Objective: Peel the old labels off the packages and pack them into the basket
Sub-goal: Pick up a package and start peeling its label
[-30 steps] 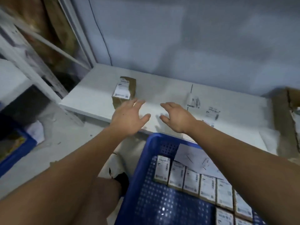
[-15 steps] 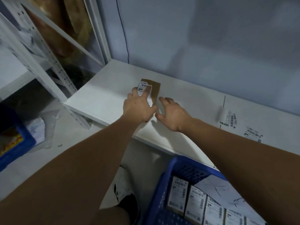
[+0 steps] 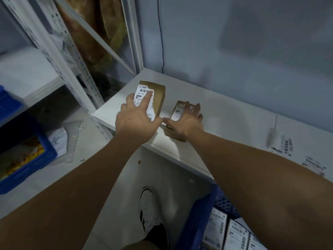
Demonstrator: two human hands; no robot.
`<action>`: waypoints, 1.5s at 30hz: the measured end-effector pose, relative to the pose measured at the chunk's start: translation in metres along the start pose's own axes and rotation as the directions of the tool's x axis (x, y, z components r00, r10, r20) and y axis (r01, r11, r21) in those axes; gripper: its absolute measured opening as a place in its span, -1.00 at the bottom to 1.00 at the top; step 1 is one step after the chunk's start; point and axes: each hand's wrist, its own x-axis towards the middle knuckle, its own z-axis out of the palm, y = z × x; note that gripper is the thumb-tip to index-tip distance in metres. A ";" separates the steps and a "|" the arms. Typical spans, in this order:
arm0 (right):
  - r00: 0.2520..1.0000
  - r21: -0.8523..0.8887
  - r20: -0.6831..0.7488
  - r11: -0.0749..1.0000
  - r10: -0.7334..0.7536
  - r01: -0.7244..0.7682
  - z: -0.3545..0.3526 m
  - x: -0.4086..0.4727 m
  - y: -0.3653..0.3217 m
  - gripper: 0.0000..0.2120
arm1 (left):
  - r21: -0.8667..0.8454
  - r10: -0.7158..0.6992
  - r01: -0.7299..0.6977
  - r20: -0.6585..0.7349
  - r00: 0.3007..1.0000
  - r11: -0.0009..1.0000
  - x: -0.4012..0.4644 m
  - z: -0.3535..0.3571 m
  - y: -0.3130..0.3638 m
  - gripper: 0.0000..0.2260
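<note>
Presently, on the white shelf (image 3: pixel 225 121): left hand (image 3: pixel 137 121), fingers flat, pins the larger package (image 3: pixel 158 95); beside it, right hand (image 3: pixel 185 121) cups the smaller package (image 3: pixel 177 112), probably to lift it for peeling.

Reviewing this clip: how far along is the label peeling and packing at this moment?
Done: several packed boxes already sit in rows in the blue basket, and loose labels lie on the shelf. In hand: the left hand presses on the labelled brown package; the right hand covers a second package. Left: both keep their labels and remain unpacked.
</note>
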 end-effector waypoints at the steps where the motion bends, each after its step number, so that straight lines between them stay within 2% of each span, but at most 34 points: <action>1: 1.000 -0.014 0.004 1.000 0.012 -0.012 0.007 0.002 -0.003 0.13 | -0.019 -0.004 0.004 -0.003 1.000 1.000 0.000 0.003 -0.002 -0.24; 4: 0.999 -0.018 0.030 1.000 0.017 -0.017 0.027 0.001 -0.005 0.04 | -0.036 0.010 -0.011 -0.039 0.999 0.999 -0.006 0.016 -0.009 -0.24; 9: 0.991 -0.103 -0.057 0.988 -0.122 0.115 0.017 -0.026 0.037 0.01 | -0.038 0.116 -0.120 -0.093 0.989 0.992 -0.028 0.028 -0.003 -0.23; 12: 0.978 -0.137 -0.073 0.974 -0.193 0.182 -0.012 -0.060 0.077 0.01 | -0.095 0.124 -0.129 -0.057 0.991 0.987 -0.041 0.017 0.020 -0.26; 16: 0.981 -0.132 -0.074 0.977 -0.179 0.168 -0.056 -0.126 0.143 0.01 | -0.214 0.149 -0.138 0.035 0.988 0.967 -0.067 -0.009 0.076 -0.27; 22: 0.988 -0.078 -0.146 0.996 -0.054 0.043 -0.099 -0.219 0.247 -0.01 | -0.399 0.306 -0.238 0.116 0.945 0.885 -0.143 -0.032 0.173 -0.30; 28: 0.970 -0.015 -0.215 0.992 0.118 -0.124 -0.116 -0.265 0.347 -0.01 | -0.424 0.430 -0.309 0.229 0.873 0.852 -0.228 -0.014 0.244 -0.30; 32: 0.949 0.060 -0.217 0.974 0.228 -0.221 -0.118 -0.268 0.401 -0.05 | -0.454 0.530 -0.397 0.214 0.820 0.797 -0.263 0.000 0.262 -0.28; 35: 0.932 0.094 -0.189 0.950 0.309 -0.297 -0.113 -0.260 0.425 -0.05 | -0.451 0.569 -0.437 0.210 0.795 0.778 -0.273 0.011 0.271 -0.26; 41: 0.915 0.159 -0.209 0.935 0.345 -0.316 -0.103 -0.236 0.448 -0.06 | -0.477 0.599 -0.421 0.321 0.733 0.771 -0.278 0.029 0.285 -0.27; 45: 0.928 0.076 -0.172 0.943 0.331 -0.323 -0.108 -0.229 0.453 -0.07 | -0.459 0.631 -0.470 0.309 0.712 0.754 -0.271 0.031 0.293 -0.28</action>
